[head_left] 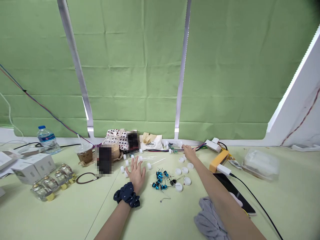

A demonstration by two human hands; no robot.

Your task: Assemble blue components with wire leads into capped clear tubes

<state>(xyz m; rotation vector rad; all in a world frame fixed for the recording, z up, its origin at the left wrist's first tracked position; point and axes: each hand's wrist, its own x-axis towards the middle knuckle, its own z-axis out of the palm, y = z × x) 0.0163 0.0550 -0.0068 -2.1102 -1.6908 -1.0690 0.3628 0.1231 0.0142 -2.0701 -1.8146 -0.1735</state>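
Note:
My left hand (pixel 136 174) lies with its fingers spread among several thin clear tubes (pixel 150 158) with white caps (pixel 149 165); a dark dotted scrunchie (pixel 127 195) is round the wrist. My right hand (pixel 190 154) reaches to the back of the table, its fingers drawn together at the end of a clear capped tube (pixel 175 150). Another clear tube (pixel 175 144) with small dark contents lies just behind. Between my arms is a loose group of blue and black small parts with thin metal stems (pixel 159 180). Several round white lids (pixel 185 170) lie to their right.
Glass bottles (pixel 47 186), white boxes (pixel 32 168), a water bottle (pixel 48 140) and a plastic cup (pixel 84 152) stand left. Pouches (pixel 151 142) rest by the green blind. Right are a yellow block (pixel 219 160), a tablet (pixel 232 190), grey cloth (pixel 210 218) and a clear container (pixel 260 164).

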